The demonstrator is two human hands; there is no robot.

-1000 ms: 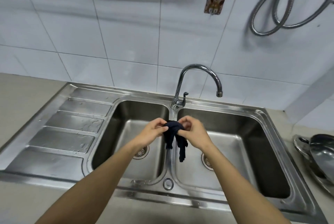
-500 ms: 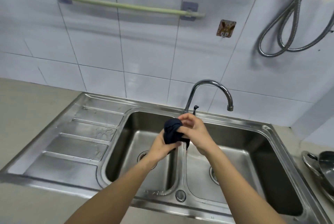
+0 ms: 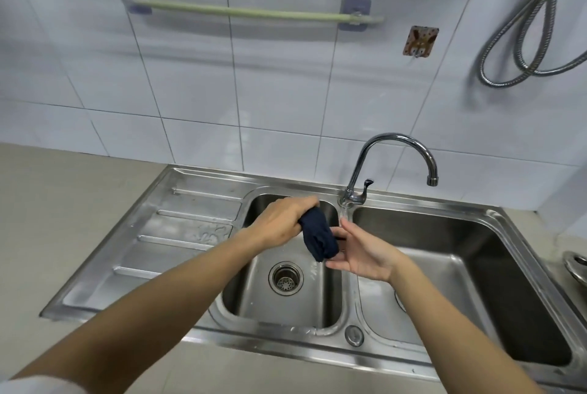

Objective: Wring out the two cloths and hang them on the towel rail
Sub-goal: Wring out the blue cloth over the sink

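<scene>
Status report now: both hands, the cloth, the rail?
Left hand shut on dark cloth over left basin. Right hand open beside it. Towel rail bare.

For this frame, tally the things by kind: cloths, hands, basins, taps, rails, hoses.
Dark blue cloth: 1, gripped by the left hand
Hands: 2, the right hand open beside it
Sink basins: 2
Tap: 1
Towel rail: 1
Metal hose: 1
Total: 8

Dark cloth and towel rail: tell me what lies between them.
In the head view, only the sink's back rim and bare white wall tiles lie between the dark cloth, gripped by the left hand, and the towel rail above.
</scene>
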